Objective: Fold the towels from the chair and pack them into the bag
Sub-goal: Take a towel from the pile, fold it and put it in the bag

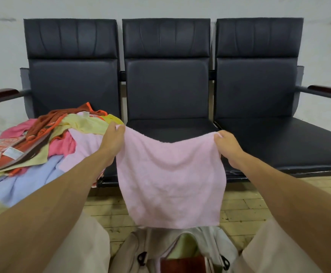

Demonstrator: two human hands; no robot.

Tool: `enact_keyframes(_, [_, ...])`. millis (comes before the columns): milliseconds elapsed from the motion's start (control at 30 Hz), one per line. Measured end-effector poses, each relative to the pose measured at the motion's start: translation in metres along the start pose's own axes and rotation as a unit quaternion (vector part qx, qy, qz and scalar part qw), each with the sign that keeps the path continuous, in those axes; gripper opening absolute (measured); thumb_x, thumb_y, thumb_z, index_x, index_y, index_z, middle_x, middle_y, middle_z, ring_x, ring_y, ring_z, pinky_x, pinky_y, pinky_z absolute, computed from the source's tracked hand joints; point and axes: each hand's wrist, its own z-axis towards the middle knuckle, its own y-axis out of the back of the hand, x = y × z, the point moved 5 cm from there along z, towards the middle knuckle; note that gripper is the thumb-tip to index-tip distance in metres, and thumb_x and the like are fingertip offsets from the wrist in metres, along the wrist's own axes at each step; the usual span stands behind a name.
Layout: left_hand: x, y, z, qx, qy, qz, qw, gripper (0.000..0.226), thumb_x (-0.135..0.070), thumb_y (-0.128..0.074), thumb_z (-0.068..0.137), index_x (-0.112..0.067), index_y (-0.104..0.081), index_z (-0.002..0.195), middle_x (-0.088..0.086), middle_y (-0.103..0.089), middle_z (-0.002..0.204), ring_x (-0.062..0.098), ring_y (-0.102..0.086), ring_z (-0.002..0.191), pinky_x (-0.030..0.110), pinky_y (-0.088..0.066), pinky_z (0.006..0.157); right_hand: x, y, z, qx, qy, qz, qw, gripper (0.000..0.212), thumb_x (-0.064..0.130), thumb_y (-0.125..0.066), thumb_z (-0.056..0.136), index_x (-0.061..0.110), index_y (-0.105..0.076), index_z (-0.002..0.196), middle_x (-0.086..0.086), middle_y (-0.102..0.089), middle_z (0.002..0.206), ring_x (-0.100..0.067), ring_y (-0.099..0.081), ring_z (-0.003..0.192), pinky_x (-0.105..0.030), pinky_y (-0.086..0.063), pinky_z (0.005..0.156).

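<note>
- The left hand [112, 137] and the right hand [226, 143] are held well apart, each pinching an upper corner of a pale pink towel [170, 182].
- The towel is soft, nubby terry cloth; its top edge sags in a shallow curve between the hands, and it hangs as a rough rectangle in front of the middle seat [170, 127].
- The fingertips of both hands are tucked behind the cloth, so only the knuckles and thumbs show.
- A loose pile of towels [48, 140] lies on the left seat, crumpled and overlapping: rust-orange, pale yellow, hot pink, lilac and light blue, some with printed labels; the blue one spills over the seat's front edge.
- The three-seat bench [259, 75] is padded in dark, smooth leather-like upholstery with stitched panels; its glossy wooden armrests are cut off at both frame edges.
- An open beige fabric bag [133, 251] sits on the floor between the person's knees, with black zip pulls; yellow-green and dark red cloth show inside, and the hanging towel hides its far rim.
- The floor [237, 203] is worn, yellowish wood blocks.
</note>
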Motion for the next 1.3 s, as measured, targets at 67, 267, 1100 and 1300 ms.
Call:
enact_keyframes(67, [0.002, -0.003, -0.002, 0.026, 0.003, 0.029, 0.999, 0.029, -0.032, -0.032, 0.103, -0.014, -0.044, 0.124, 0.003, -0.047, 0.115, 0.021, -0.047, 0.106, 0.033, -0.037, 0.085, -0.007, -0.012, -0.010, 0.078, 0.004, -0.033, 0.996, 0.026, 0.011, -0.041, 0.098, -0.002, -0.062, 0.106, -0.022, -0.062, 0.103, -0.029, -0.055, 0.085, -0.034, -0.046, 0.071])
enact_keyframes(267, [-0.003, -0.019, -0.022, 0.208, 0.017, 0.127, 0.970, 0.022, -0.033, -0.035, 0.103, -0.019, -0.048, 0.113, 0.003, -0.053, 0.109, 0.020, -0.052, 0.098, 0.032, -0.041, 0.084, -0.014, -0.027, -0.025, 0.294, -0.018, -0.027, 0.955, 0.026, 0.020, -0.048, 0.101, 0.006, -0.069, 0.097, -0.014, -0.067, 0.106, -0.025, -0.062, 0.094, -0.038, -0.049, 0.084])
enact_keyframes(1100, [-0.033, 0.042, -0.019, -0.164, -0.097, -0.014, 0.982, 0.018, -0.025, -0.050, 0.098, -0.009, -0.058, 0.103, 0.003, -0.059, 0.095, 0.016, -0.053, 0.087, 0.026, -0.040, 0.074, 0.009, 0.045, -0.003, -0.187, 0.060, 0.123, 0.973, 0.025, 0.019, -0.040, 0.101, 0.010, -0.059, 0.114, -0.004, -0.056, 0.101, -0.017, -0.054, 0.092, -0.031, -0.043, 0.078])
enact_keyframes(1300, [-0.016, 0.035, -0.010, -0.163, -0.050, 0.037, 0.985, 0.028, -0.033, -0.043, 0.101, -0.011, -0.057, 0.106, 0.011, -0.062, 0.102, 0.029, -0.058, 0.094, 0.039, -0.047, 0.080, 0.005, 0.043, 0.003, -0.203, 0.058, 0.134, 0.968, 0.019, 0.023, -0.047, 0.100, 0.014, -0.063, 0.107, -0.001, -0.058, 0.097, -0.014, -0.054, 0.089, -0.024, -0.040, 0.070])
